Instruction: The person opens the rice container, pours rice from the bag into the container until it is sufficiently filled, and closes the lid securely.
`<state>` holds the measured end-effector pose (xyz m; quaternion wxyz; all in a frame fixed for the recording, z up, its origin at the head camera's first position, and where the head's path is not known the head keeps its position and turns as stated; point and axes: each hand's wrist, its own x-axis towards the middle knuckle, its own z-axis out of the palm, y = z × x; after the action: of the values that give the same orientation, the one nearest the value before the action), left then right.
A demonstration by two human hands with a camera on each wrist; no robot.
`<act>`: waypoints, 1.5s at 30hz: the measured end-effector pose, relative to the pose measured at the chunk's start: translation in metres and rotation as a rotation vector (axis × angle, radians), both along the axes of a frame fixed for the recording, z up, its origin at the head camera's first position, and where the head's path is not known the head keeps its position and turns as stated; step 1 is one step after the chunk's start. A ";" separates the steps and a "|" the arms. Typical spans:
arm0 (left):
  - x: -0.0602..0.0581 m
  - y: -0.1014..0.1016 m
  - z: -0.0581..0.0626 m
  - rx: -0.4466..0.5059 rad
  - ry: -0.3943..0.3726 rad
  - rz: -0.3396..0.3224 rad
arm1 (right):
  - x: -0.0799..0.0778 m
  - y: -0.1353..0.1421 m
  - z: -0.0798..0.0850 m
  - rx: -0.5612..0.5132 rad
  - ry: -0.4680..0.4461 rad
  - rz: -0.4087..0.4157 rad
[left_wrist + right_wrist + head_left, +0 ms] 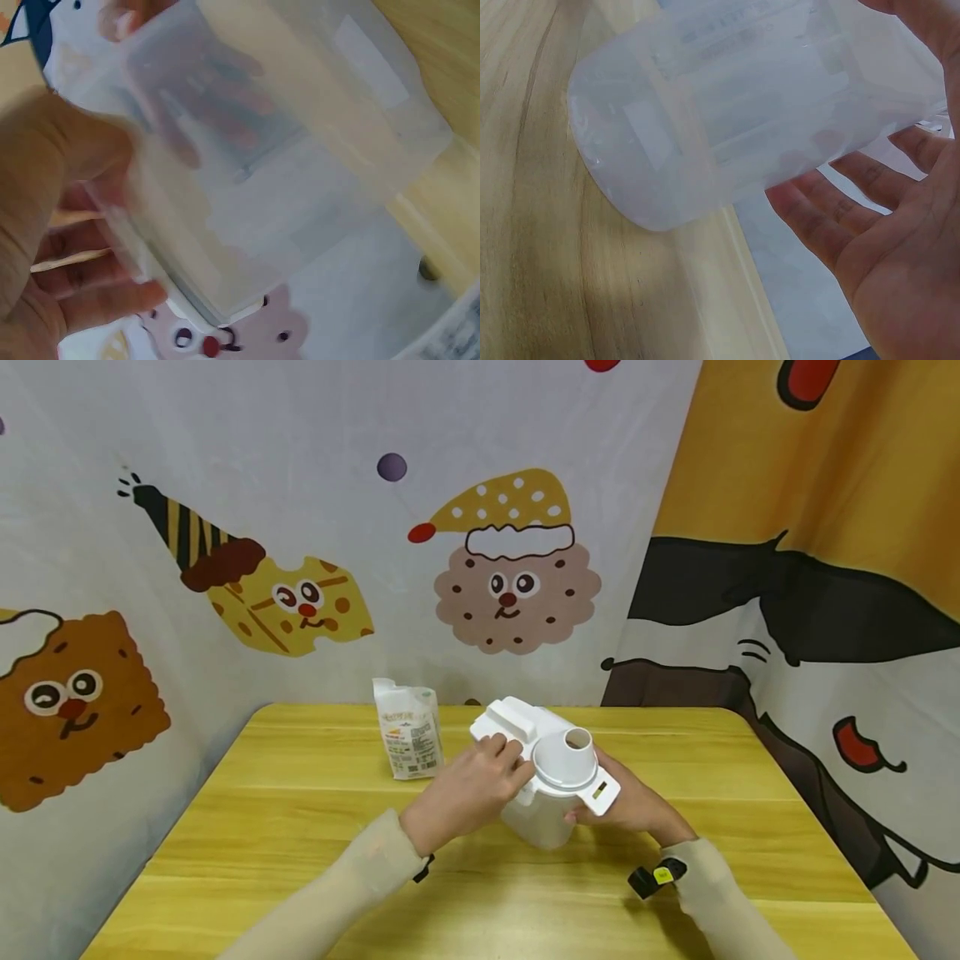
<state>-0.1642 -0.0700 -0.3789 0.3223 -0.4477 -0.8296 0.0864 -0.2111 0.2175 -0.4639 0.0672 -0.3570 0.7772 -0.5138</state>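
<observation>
A translucent plastic storage container with a white lid is held tilted over the table in the head view. On the lid stands a round white spout with an opening. My left hand pinches the lid's near edge; the left wrist view has its thumb and fingers about that rim. My right hand grips the container from the right, its thumb in front. Its fingers lie against the container wall in the right wrist view. No contents can be made out through the cloudy plastic.
A white printed packet stands upright on the wooden table, left of the container near the back edge. Behind the table hangs a cloth with cartoon biscuits. A small black device is strapped at the right wrist.
</observation>
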 end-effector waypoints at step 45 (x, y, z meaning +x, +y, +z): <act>-0.026 -0.031 -0.001 0.406 -0.452 -0.159 | 0.010 -0.005 0.004 -0.059 0.046 -0.054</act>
<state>-0.1899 -0.1010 -0.3798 0.2185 -0.4456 -0.8428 -0.2083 -0.2014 0.2125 -0.4603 0.0251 -0.3494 0.7724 -0.5297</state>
